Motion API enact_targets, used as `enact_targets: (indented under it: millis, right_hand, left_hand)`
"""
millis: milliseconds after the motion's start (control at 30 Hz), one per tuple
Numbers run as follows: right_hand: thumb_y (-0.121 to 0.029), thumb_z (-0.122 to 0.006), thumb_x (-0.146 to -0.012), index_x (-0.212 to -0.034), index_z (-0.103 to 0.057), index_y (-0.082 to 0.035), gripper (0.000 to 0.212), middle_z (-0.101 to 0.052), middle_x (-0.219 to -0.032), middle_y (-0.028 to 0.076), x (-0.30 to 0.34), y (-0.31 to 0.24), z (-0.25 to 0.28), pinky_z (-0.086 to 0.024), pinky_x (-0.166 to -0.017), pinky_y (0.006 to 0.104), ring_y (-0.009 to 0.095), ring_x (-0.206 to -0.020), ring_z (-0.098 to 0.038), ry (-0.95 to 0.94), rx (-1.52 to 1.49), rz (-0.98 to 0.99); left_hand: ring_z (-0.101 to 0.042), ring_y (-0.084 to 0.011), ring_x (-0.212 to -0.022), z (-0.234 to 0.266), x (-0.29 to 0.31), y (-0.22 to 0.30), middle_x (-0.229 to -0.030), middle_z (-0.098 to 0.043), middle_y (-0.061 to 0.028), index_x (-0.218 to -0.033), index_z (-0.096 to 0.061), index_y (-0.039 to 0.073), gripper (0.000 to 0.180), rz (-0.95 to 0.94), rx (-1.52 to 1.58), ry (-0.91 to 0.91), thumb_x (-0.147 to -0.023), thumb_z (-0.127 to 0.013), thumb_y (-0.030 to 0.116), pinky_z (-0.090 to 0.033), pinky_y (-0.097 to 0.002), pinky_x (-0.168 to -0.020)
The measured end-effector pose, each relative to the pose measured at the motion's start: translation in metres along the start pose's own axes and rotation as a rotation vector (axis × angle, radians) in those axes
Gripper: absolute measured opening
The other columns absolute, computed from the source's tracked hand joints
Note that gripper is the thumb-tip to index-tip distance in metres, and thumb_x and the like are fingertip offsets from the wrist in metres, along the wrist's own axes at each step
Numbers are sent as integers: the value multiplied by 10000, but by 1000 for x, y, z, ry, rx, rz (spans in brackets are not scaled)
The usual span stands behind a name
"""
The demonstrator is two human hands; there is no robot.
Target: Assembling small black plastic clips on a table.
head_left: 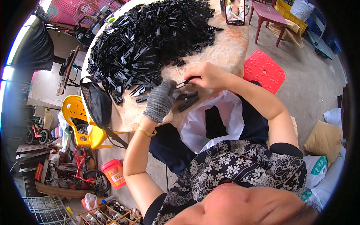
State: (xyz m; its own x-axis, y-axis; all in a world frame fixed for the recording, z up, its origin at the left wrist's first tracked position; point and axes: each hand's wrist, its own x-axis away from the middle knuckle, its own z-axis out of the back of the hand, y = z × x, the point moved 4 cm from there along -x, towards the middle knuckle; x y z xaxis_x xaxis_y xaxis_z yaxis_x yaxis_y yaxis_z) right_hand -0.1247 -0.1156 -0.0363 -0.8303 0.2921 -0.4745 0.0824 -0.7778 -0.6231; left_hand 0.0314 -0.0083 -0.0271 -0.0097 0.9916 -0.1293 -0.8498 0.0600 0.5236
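Observation:
In a grey knitted glove, my left hand (162,98) is closed around one end of a small black plastic piece (182,84) with a pale, shiny stretch. My right hand (204,76), bare, pinches the other end, just right of the glove. Both hands are over the near edge of the table. A few more black plastic pieces (189,102) lie at that edge below them, partly hidden by the glove. Beyond the hands spreads a large heap of similar black plastic pieces (138,45). An open white plastic bag (234,116) hangs at my lap.
The cloth-covered table (232,41) bears a phone (235,13) at its far right. A black mesh bag (96,103) hangs at the left edge beside a yellow chair (75,112). Right of the table stands a red stool (264,71); a red bucket (113,173) sits lower left.

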Motion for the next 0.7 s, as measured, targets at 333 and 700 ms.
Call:
enact_targets:
  millis: [333, 700]
  right_hand:
    - [17, -625, -733, -953, -614, -28, 225, -631, -918, 136, 1, -5, 0, -478, -783, 374, 310, -866, -614, -60, -195, 23]
    - [-13, -627, -771, -996, -604, -18, 226, -643, -907, 144, 7, -3, 6, -504, -723, 331, 267, -836, -644, 122, -255, -49]
  left_hand:
    - [-643, -286, -718, -11, -20, -8, -812, -658, -178, -943, -631, 8, 204, 341, 217, -59, -850, -630, 191, -500, -356, -676]
    - [-499, -70, -525, -6, -24, 9, -722, -577, -32, -1095, -579, 62, 275, 519, 1005, -184, -934, -523, 278, -390, -199, -462]
